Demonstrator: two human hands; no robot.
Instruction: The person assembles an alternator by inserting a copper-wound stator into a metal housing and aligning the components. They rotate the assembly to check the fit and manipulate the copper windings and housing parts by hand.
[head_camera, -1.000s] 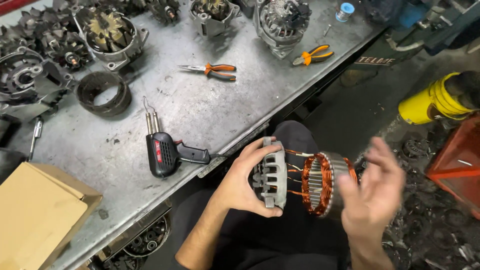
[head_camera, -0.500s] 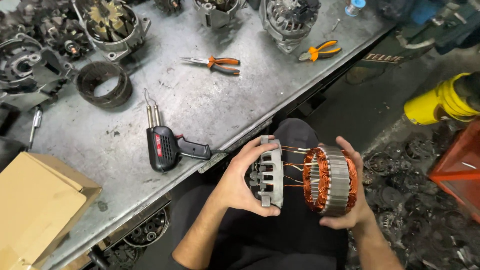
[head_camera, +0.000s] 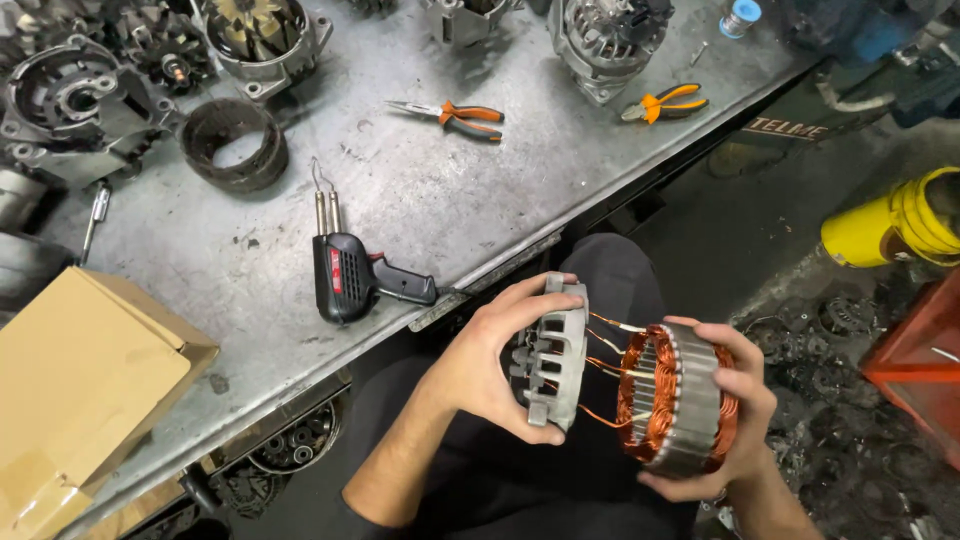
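Observation:
Over my lap, in front of the bench edge, I hold two joined parts. My left hand (head_camera: 478, 365) grips a grey finned metal plate (head_camera: 556, 352), thumb on its near edge and fingers over the top. My right hand (head_camera: 738, 400) cups a ring-shaped stator (head_camera: 678, 398) with copper windings and a grey steel band. Thin copper leads (head_camera: 605, 352) run between plate and stator and link them. Both pieces are held on edge, a short gap apart.
A grey metal workbench (head_camera: 420, 200) carries a black soldering gun (head_camera: 355, 275), orange-handled long-nose pliers (head_camera: 452, 113), orange cutters (head_camera: 664, 103), a dark metal ring (head_camera: 235, 142), several alternator housings (head_camera: 258, 35) and a cardboard box (head_camera: 80, 385). A yellow container (head_camera: 895, 222) and red crate (head_camera: 925, 365) stand at right.
My right hand went from open fingers over the stator to cupping it from below and behind. The stator and plate are drawn slightly further apart. The left hand kept its grip.

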